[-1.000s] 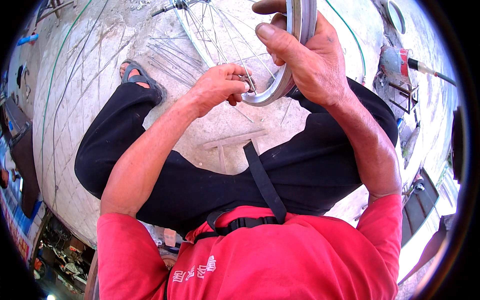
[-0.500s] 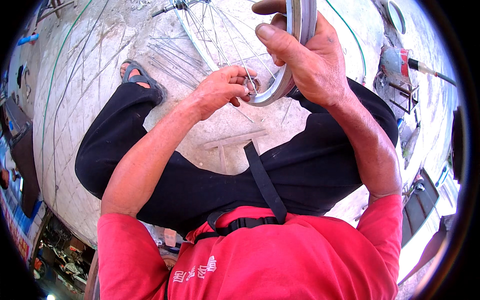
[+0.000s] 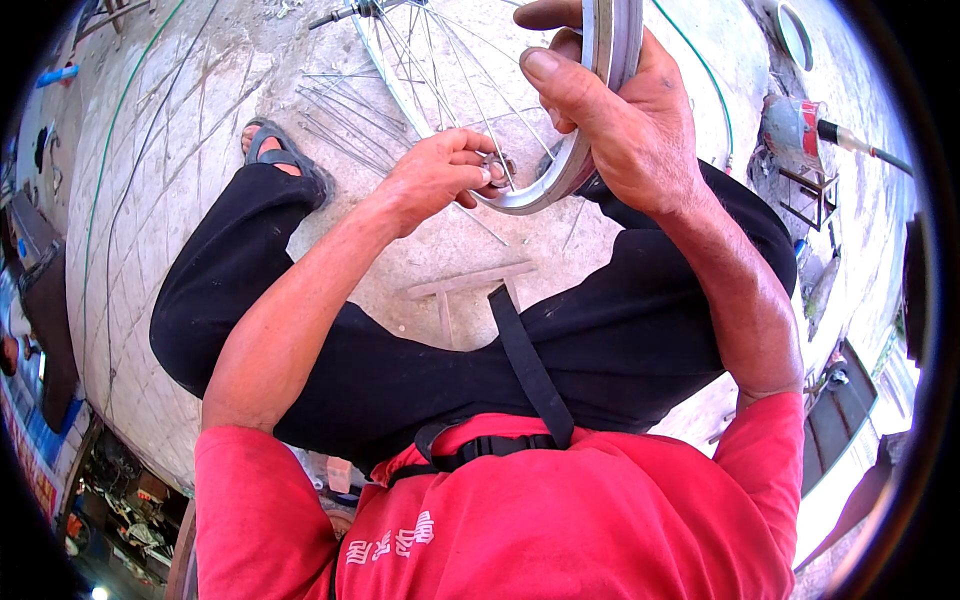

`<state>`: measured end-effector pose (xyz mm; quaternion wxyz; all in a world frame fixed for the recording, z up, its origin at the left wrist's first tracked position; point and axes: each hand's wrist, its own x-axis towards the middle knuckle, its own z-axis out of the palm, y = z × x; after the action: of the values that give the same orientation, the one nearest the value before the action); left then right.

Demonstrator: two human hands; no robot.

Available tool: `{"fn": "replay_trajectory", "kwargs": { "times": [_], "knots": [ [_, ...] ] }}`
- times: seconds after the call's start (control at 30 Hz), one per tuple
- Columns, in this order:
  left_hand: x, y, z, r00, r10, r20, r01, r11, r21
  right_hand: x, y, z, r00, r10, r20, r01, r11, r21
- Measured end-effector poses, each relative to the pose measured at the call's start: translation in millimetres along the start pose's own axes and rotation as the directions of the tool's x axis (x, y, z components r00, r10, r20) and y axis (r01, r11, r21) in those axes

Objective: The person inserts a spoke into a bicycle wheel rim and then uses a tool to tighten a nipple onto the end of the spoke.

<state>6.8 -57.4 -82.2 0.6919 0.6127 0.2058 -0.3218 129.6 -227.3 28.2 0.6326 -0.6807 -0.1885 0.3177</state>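
Wheel rim (image 3: 612, 45), slightly farther right up top, at both hands (image 3: 645, 140)

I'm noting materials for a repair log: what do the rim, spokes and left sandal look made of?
Rim: metal, perhaps aluminium, given its smooth silvery sheen.
Spokes: thin, straight, shiny wire, likely steel.
Left sandal: dark, dull, thick straps suggest rubber or synthetic leather.

I see the left forearm (image 3: 300, 290) slanting inward over bent, wide-spread legs (image 3: 390, 375), ending in the left grip (image 3: 440, 172), its thumb and fingertips drawn together in a pinch; the right forearm (image 3: 735, 285) rises steeply to the right grip (image 3: 632, 125), higher up, curled closed, its thumb pointing up and left
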Motion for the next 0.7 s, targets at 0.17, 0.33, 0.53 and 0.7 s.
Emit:
{"fn": "replay_trajectory", "kwargs": {
  "times": [0.17,0.33,0.53,0.7],
  "knots": [
    [0.3,-4.1,-5.1,1.000,-0.014,0.012,0.016,0.991,-0.130,-0.6,-1.7,-1.4,1.000,-0.002,-0.007,0.002,0.999,-0.037],
    [2.6,-8.9,-8.2,0.996,-0.036,0.085,0.054,0.976,-0.213,-0.3,-1.4,-1.6,1.000,0.006,-0.007,-0.006,0.999,-0.033],
    [1.8,-12.5,-5.4,0.993,-0.051,0.109,0.086,0.936,-0.342,-0.2,-0.4,-0.8,1.000,0.002,-0.008,-0.002,1.000,-0.011],
    [1.2,-9.6,-4.2,0.991,-0.038,0.126,0.073,0.955,-0.286,-1.2,-1.7,0.2,1.000,0.006,-0.001,-0.006,1.000,-0.030]
  ]
}}
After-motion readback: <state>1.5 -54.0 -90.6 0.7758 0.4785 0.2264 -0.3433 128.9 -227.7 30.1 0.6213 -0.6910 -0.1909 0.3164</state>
